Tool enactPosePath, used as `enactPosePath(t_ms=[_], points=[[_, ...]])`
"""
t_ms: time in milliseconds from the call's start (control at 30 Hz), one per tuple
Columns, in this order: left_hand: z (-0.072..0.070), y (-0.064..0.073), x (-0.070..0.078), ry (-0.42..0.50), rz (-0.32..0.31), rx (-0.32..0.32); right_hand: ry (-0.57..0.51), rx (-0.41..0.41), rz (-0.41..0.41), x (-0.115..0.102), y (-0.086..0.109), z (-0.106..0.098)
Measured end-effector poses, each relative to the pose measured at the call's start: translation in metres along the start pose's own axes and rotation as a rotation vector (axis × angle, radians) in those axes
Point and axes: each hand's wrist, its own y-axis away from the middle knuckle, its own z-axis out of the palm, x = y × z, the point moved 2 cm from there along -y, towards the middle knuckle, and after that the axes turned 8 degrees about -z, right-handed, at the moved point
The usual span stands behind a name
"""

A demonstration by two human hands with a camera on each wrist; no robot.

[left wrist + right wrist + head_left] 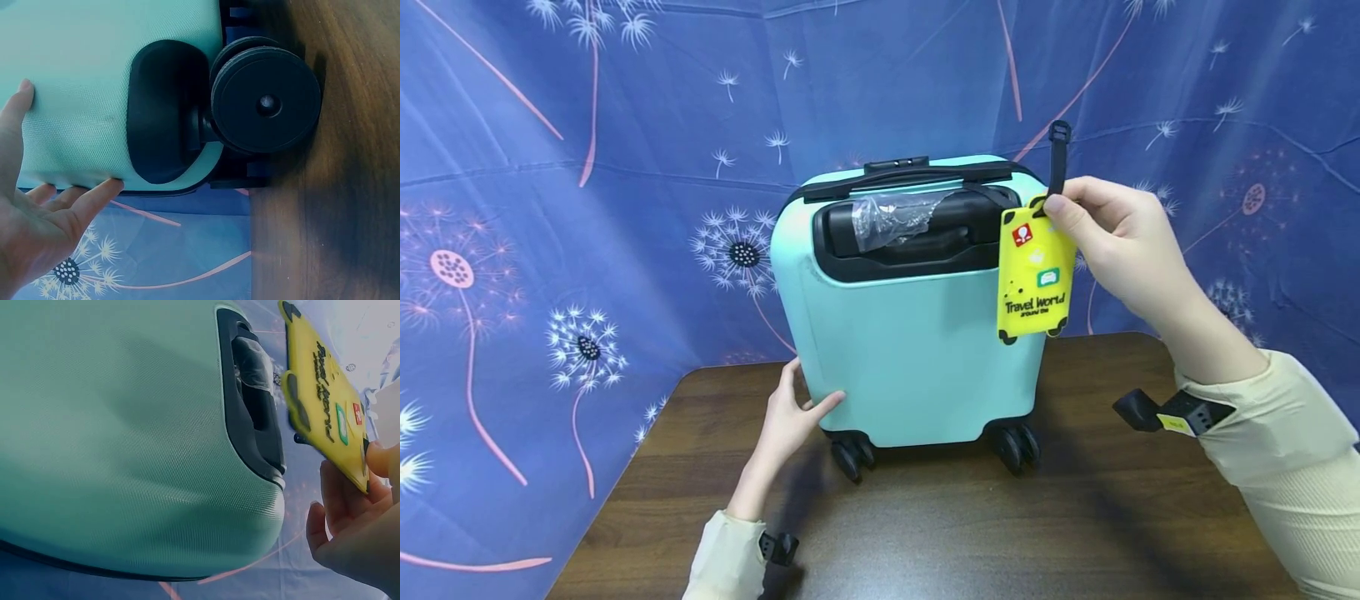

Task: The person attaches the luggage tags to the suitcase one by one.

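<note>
A mint-green suitcase [917,358] stands upright on its black wheels, its front toward me. My left hand [790,417] holds its lower left edge, thumb on the front face and fingertips against the side; the left wrist view shows this hand [47,222] near a black wheel [265,100]. At the upper right, my right hand [1123,242] pinches a yellow luggage tag [1033,279] by its top end, in front of the suitcase. A black buckled strap [1059,158] sticks up from the tag. The right wrist view shows the tag [328,394] apart from the suitcase.
The suitcase stands on a brown wooden table [925,533]. A blue cloth [880,75] with dandelion prints hangs behind and to the left. Clear plastic wrap [891,218] covers part of the black handle recess [917,265]. A black carry handle [910,177] crosses the top.
</note>
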Motion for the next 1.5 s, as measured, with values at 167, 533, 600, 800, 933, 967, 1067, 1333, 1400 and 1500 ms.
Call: enactPosePath(t_ms=[167, 533, 600, 800, 933, 967, 1067, 1333, 1400, 1500], points=[[-0.002, -0.001, 0.0, -0.002, -0.002, 0.001, -0.045, -0.011, 0.011, 0.002, -0.015, 0.007], [0.0, -0.002, 0.001, 0.012, 0.001, -0.003, 0.004, -0.079, 0.04, -0.004, -0.038, 0.021], [0.0, -0.002, 0.0, 0.015, 0.002, -0.003, 0.027, -0.095, 0.034, -0.006, -0.042, 0.024], [0.0, -0.002, -0.001, 0.018, 0.006, 0.003, 0.031, -0.121, 0.022, -0.008, -0.054, 0.032], [0.001, -0.002, -0.002, 0.016, 0.005, 0.003, 0.046, -0.158, 0.032, -0.006, -0.061, 0.034], [0.001, -0.002, -0.002, 0.016, 0.005, 0.004, 0.052, -0.17, 0.036, -0.006, -0.062, 0.034], [0.001, -0.002, -0.002, 0.017, 0.003, 0.004, 0.056, -0.208, 0.047, -0.005, -0.065, 0.035], [0.001, -0.001, -0.001, 0.03, -0.01, -0.007, -0.008, -0.184, 0.049, -0.001, -0.066, 0.034], [0.001, -0.001, -0.001, 0.03, -0.012, -0.006, -0.021, -0.171, 0.048, 0.001, -0.067, 0.034], [0.0, 0.0, -0.001, 0.031, -0.01, -0.001, -0.026, -0.192, 0.042, 0.003, -0.067, 0.035]])
